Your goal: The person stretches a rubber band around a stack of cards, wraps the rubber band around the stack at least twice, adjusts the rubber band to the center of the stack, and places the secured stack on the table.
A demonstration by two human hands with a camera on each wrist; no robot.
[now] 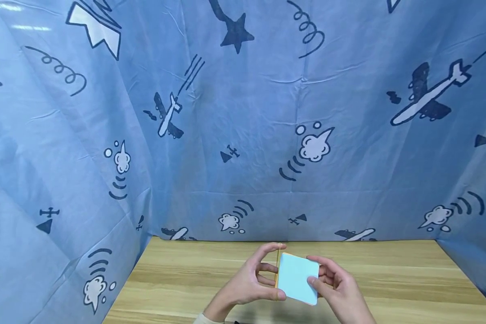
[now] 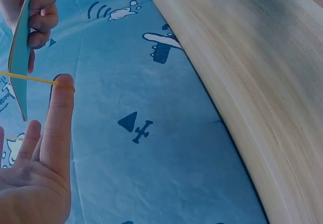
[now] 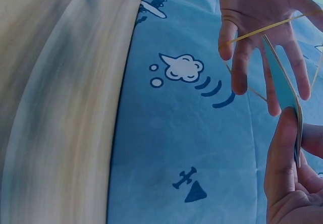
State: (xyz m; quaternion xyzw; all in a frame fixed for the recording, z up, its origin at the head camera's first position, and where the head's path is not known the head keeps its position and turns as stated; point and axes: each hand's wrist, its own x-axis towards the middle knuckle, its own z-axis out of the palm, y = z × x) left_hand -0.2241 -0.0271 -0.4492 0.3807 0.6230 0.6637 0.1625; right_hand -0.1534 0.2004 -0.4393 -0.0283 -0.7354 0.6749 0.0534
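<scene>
My left hand [image 1: 251,280] has its fingers spread, with a thin yellow rubber band [image 2: 30,77] stretched across them and the thumb. In the right wrist view the band [image 3: 277,25] makes a wide loop in front of the left palm. Between thumb and fingers, my right hand [image 1: 339,288] pinches a thin stack of square paper sheets [image 1: 297,276] by its right side. The top sheet is light blue, and an orange edge shows under it. The stack's left edge stands at the band's loop; whether they touch, I cannot tell.
Both hands are above a wooden table [image 1: 178,274]. Blue fabric [image 1: 243,112] printed with planes, clouds and stars rises behind the table and along its sides. A small dark object [image 1: 236,322] just shows at the bottom edge of the head view.
</scene>
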